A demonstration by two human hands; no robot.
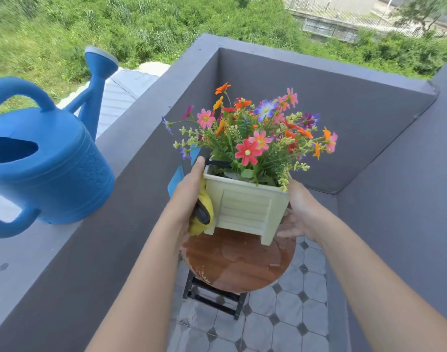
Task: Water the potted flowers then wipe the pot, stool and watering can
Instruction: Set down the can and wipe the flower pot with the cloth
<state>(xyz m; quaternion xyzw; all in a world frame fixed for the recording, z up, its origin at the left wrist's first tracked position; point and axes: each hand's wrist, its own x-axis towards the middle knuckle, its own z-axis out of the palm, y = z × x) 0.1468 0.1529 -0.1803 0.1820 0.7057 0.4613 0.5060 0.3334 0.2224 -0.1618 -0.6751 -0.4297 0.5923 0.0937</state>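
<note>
A pale green square pot (245, 207) full of colourful flowers (253, 133) is held between both hands just above a round brown wooden stool (237, 262). My left hand (189, 196) grips the pot's left side, thumb on the rim, with a yellow cloth (204, 214) pressed between palm and pot. My right hand (301, 212) cups the pot's right side and lower corner. The stool's seat looks wet. A big blue watering can (47, 163) stands on the grey parapet at the left.
Grey parapet walls (131, 153) enclose a narrow balcony corner with a tiled floor (288, 316). The stool has a black frame (212, 298). Something blue (178, 176) shows behind my left hand. Beyond the wall lie green bushes and a roof below.
</note>
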